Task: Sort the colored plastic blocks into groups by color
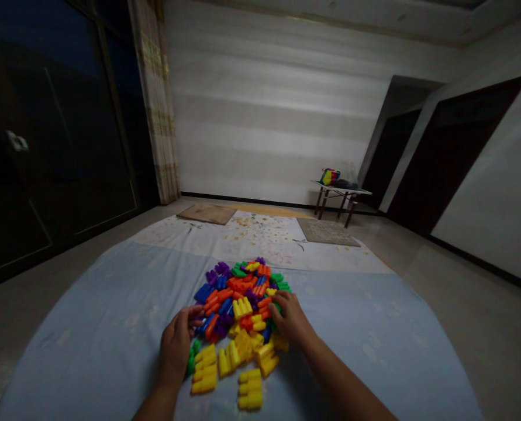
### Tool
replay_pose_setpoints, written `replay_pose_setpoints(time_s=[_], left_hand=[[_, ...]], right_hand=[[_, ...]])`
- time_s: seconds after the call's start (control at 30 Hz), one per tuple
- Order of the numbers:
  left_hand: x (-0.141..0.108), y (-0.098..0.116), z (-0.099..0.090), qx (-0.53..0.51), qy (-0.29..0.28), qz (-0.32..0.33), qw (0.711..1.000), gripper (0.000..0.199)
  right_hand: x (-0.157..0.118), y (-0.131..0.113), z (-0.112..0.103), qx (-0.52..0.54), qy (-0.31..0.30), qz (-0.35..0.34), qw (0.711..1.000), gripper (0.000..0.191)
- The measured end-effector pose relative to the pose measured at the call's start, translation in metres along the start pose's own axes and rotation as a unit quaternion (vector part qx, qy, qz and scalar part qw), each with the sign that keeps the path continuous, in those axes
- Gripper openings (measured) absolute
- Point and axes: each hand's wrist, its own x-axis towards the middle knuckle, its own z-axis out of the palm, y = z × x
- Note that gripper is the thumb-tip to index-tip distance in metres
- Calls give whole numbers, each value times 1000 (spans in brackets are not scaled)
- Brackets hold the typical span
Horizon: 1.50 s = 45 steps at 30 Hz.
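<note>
Two yellow blocks [250,388] nearest, left hand [175,346] and right hand [290,317] unclenched on block pile [241,292], grip empty

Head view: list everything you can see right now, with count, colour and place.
Block pile: one heap, too many to count; orange, yellow, blue, purple, green; middle of sheet.
Yellow blocks: several, set apart at the heap's near edge.
Blue sheet: one, pale blue, spread on the floor.
Floral sheet: one, white patterned, beyond the blue one.
Mats: two, brownish, far end.
Low table: one, by the far wall, with a multicoloured item on it.
Curtain: one, patterned, left.
Left hand: on the heap's left edge.
Right hand: on the heap's right edge.
</note>
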Motion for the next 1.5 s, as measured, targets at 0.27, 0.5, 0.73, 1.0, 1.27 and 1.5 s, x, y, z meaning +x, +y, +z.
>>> replay_pose_setpoints(time_s=[0.27,0.5,0.73,1.0,1.27,1.5], left_hand=[[2,0,0,4,1,-1,1000,45],[-1,9,-4,67,11,43,997,48],[-20,26,16,179,-115,161,964,44],[-45,57,27,100,-178,168,964,46],[4,71,-3,32,-2,39,999,52],[26,27,0,26,54,-7,998,47]], right_hand=[[-2,15,-14,105,16,-12,994,34],[-21,46,-6,124,55,29,990,33],[-30,48,2,134,92,-1,987,28],[-31,46,2,135,106,-21,985,23],[-31,24,-4,122,146,-121,974,21],[-25,-58,3,39,-19,-250,967,21]])
